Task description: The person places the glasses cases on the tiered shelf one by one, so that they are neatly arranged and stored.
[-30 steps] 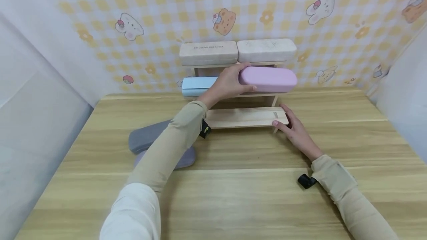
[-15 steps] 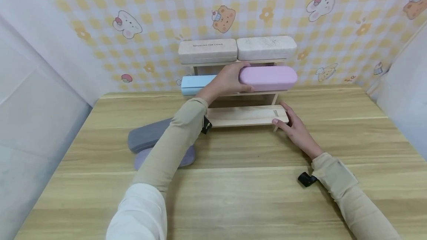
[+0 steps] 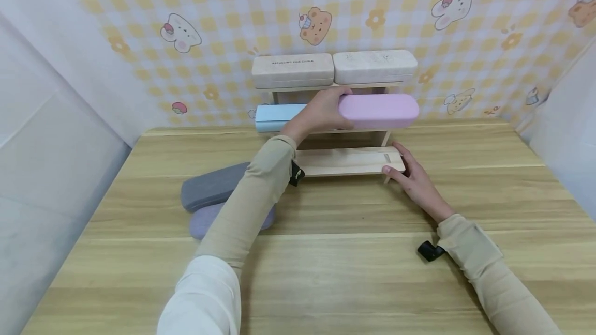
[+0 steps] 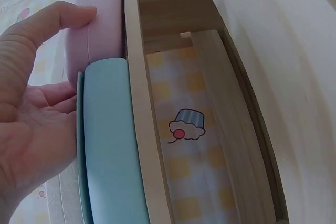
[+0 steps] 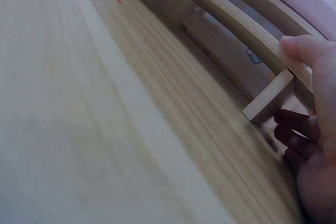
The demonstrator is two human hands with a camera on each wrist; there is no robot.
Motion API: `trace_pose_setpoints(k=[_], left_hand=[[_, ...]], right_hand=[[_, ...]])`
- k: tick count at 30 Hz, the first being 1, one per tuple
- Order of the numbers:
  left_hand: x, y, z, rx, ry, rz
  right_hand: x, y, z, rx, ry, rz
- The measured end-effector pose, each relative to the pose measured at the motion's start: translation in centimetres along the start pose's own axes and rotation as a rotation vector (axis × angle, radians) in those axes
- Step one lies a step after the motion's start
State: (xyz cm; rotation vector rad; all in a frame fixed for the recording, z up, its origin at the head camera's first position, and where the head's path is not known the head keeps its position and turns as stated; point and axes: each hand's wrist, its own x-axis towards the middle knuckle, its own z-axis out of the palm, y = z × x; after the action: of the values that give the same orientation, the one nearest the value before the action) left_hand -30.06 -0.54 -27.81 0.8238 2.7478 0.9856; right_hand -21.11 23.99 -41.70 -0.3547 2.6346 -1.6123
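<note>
In the head view, the left hand [image 3: 321,110] held the left end of the pink case [image 3: 379,111], its thumb on the near side and fingers behind, at the right part of the middle tier of the wooden rack [image 3: 344,162]. The light blue case [image 3: 279,118] lay on the same tier, partly behind that hand, while the lettered beige case [image 3: 293,71] and the whitish case [image 3: 374,67] lay end to end on the top tier. The right hand [image 3: 416,182] gripped the right end of the bottom tier. On the table [image 3: 349,273], the dark grey case [image 3: 214,187] and the purple-grey case [image 3: 205,221] lay side by side, both partly covered by the left sleeve [image 3: 251,200]. In the left wrist view, the thumb pressed on the pink case, with the light blue case just beside its near end. In the right wrist view, the thumb rested on the tier's edge and the other fingers curled behind the upright support [image 5: 270,98]; whether they pressed against it was hard to tell.
</note>
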Motion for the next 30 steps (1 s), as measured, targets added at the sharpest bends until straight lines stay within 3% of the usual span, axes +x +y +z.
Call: trace_pose_setpoints(k=[6, 20, 30], left_hand=[[0.05, -0.10, -0.01, 0.003, -0.002, -0.012], [0.20, 0.19, 0.04, 0.084, -0.073, -0.034], [0.36, 0.38, -0.24, 0.177, -0.116, 0.016]], right_hand=[[0.14, 0.05, 0.05, -0.001, 0.002, -0.006], [-0.06, 0.05, 0.09, 0.008, -0.006, 0.011], [-0.04, -0.11, -0.01, -0.012, -0.004, 0.013]])
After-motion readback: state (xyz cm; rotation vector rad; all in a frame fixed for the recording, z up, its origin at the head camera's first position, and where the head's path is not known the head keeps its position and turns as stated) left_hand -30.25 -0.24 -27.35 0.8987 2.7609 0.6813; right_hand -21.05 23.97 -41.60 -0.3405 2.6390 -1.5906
